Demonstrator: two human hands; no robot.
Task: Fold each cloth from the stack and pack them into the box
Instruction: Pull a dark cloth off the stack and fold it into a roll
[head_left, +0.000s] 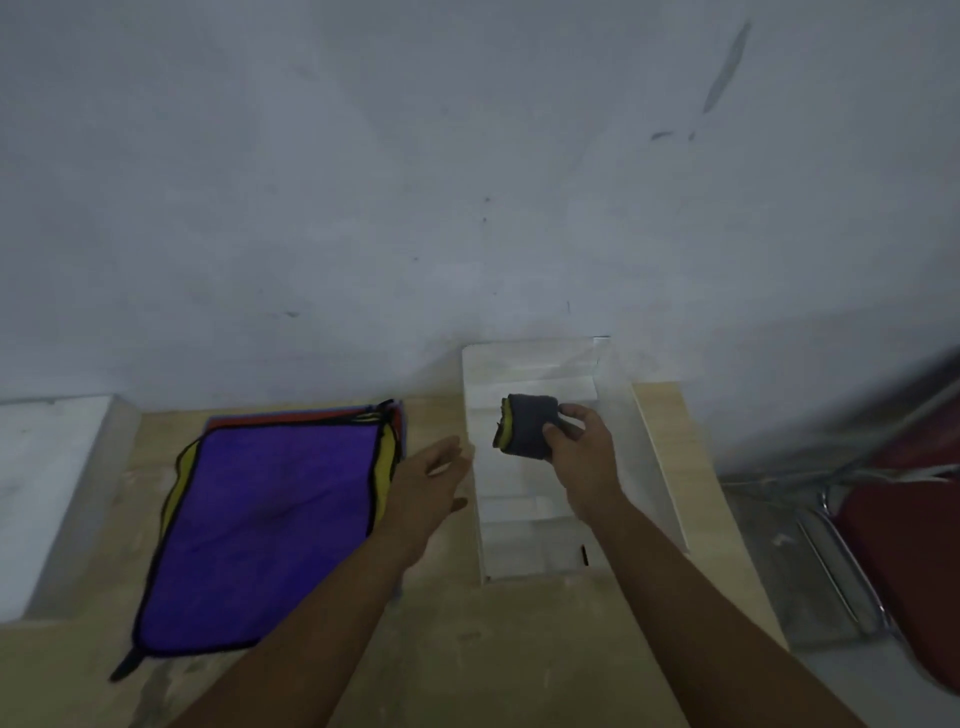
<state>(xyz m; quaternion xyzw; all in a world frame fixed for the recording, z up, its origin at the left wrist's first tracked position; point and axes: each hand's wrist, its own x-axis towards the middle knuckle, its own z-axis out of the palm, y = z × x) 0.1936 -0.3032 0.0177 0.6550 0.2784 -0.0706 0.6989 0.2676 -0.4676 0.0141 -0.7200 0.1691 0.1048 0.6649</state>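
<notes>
We see a folded grey cloth (527, 426), a compact bundle with a yellow layer showing at its left edge, held above the far half of the open white box (655, 467). The right hand (576, 447) grips the bundle from its right side, fingers wrapped over the top and thumb beneath. The bundle's long axis appears to run from near to far, roughly along the length of the box, and its layered open edge faces left, toward the stack; the closed fold seems to lie inside the palm, though the fingers hide it.

To seat the cloth well, we judge that we should lower it flat against the far end wall of the box, keep the grip closed until the bundle rests on the floor of the box, and only then release, so that the folds do not spring apart. Keeping the long axis parallel to the box walls should leave room for later cloths. The box interior looks empty, so most of the task remains.

The left hand (431, 480) is open, fingers spread, holding nothing, and hovers between the box and the stack of cloths (270, 525), whose top sheet is purple with yellow and orange edges showing beneath. Stack and box rest on the wooden table (498, 649).
</notes>
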